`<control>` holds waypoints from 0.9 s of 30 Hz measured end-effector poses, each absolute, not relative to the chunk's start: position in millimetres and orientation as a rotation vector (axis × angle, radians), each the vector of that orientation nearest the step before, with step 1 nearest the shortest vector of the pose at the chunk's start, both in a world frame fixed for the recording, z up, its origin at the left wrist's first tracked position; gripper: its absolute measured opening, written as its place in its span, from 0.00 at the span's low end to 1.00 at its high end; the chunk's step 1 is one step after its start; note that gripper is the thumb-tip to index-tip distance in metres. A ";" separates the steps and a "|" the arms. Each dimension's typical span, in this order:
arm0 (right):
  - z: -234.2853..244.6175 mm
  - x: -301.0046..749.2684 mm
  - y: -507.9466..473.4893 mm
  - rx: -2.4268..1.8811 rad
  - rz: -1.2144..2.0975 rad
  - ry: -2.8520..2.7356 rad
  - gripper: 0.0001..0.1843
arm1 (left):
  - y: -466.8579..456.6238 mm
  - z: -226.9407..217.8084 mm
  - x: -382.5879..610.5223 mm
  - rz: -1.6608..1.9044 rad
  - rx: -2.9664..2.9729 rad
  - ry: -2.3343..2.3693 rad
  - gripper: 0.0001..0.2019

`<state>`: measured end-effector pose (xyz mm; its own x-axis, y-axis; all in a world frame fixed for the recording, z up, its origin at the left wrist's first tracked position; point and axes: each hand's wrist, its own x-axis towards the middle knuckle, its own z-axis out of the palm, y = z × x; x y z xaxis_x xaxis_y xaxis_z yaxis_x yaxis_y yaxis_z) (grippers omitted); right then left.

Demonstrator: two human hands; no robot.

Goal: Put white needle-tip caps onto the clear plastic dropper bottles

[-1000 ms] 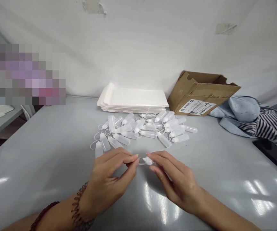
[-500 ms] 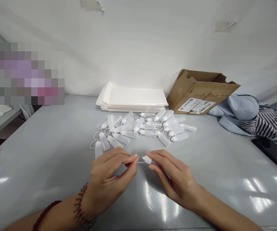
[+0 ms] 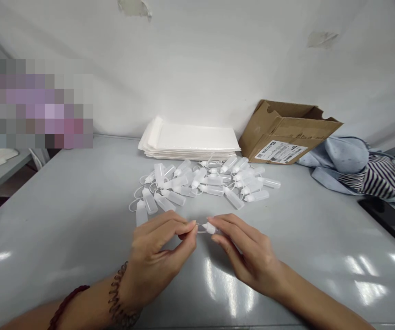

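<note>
My left hand [image 3: 158, 252] and my right hand [image 3: 245, 250] meet in front of the pile, just above the grey table top [image 3: 63, 220]. My left fingertips pinch a thin clear plastic loop [image 3: 201, 231]. That loop runs to a small white dropper cap [image 3: 210, 228], held by my right fingers, and anything behind the cap is hidden by them. Just beyond my hands lies a loose pile of small translucent plastic dropper bottles [image 3: 197, 183], many with loop tethers. Neither hand touches the pile.
A stack of white flat bags [image 3: 189, 143] lies behind the bottles. To its right stands an open cardboard box [image 3: 287, 133] on its side. Blue and striped cloth [image 3: 365, 169] lies at the right, near a black flat device [image 3: 390, 220]. A pixelated patch covers the upper left.
The view has shifted very slightly. My hands keep the same pinch on the loop and cap, and the bottle pile looks unmoved.
</note>
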<state>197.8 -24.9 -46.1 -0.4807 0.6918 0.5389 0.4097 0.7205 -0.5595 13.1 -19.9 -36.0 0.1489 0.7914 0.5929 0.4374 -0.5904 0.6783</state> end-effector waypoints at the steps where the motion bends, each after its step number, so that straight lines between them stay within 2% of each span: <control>1: -46.0 197.7 -25.0 -0.831 0.459 -2.137 0.19 | -20.1 -36.3 13.1 1.422 2.085 1.186 0.06; 19: -46.3 195.6 -28.4 -0.857 0.538 -2.088 0.17 | -23.9 -36.2 15.4 1.419 1.848 1.203 0.08; 27: -44.0 195.5 -30.8 -0.875 0.433 -2.117 0.17 | -25.5 -40.0 13.5 1.390 1.800 1.150 0.09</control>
<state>195.5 -30.8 -44.0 -0.4515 0.7105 0.5398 0.4417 0.7036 -0.5566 13.5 -25.5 -40.0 0.0835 0.8879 0.4523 0.2783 -0.4566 0.8450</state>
